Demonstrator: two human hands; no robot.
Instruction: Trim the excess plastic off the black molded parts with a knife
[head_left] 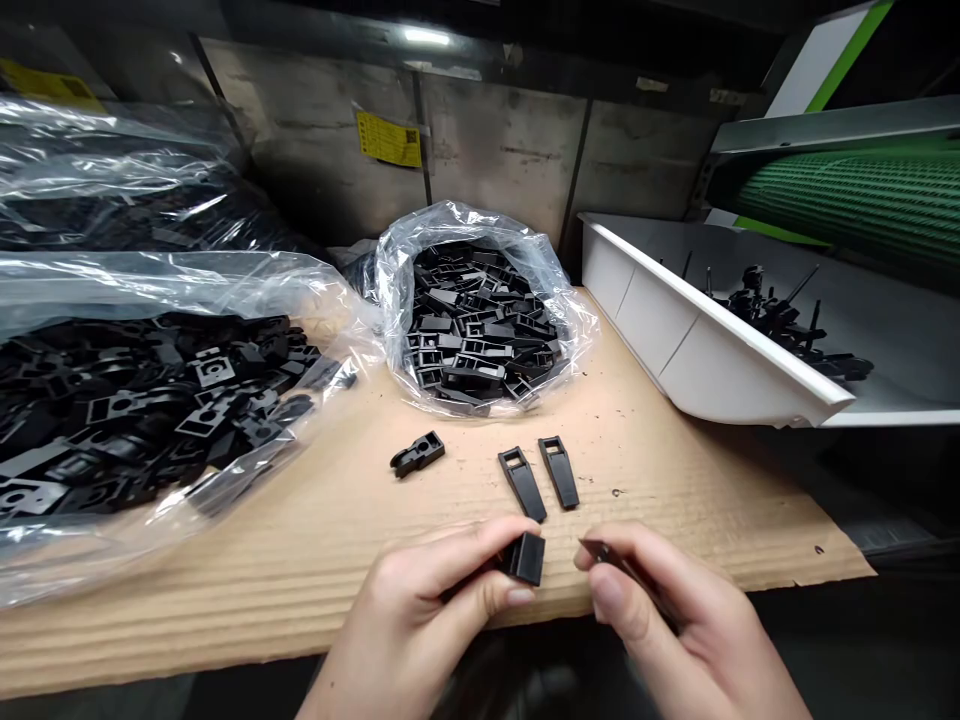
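Observation:
My left hand (431, 610) pinches a small black plastic part (527, 558) between thumb and fingers, its squared end facing right. In my right hand (667, 620) is a thin, dark, pointed piece like a blade (600, 550), its tip toward the left hand's part and apart from it. The rest of this piece is mostly hidden by my fingers. Just beyond my hands, two tapered black plastic pieces (523, 485) (559, 472) lie on the cardboard (330, 560). A black plastic piece with a round hole (418, 454) lies farther left.
A clear bag (390, 300) of black tapered pieces stands at the back. Another open bag (330, 310) of black parts fills the left side. To the right, a tilted white bin (652, 320) holds dark stemmed parts, below a green mesh roll (855, 195).

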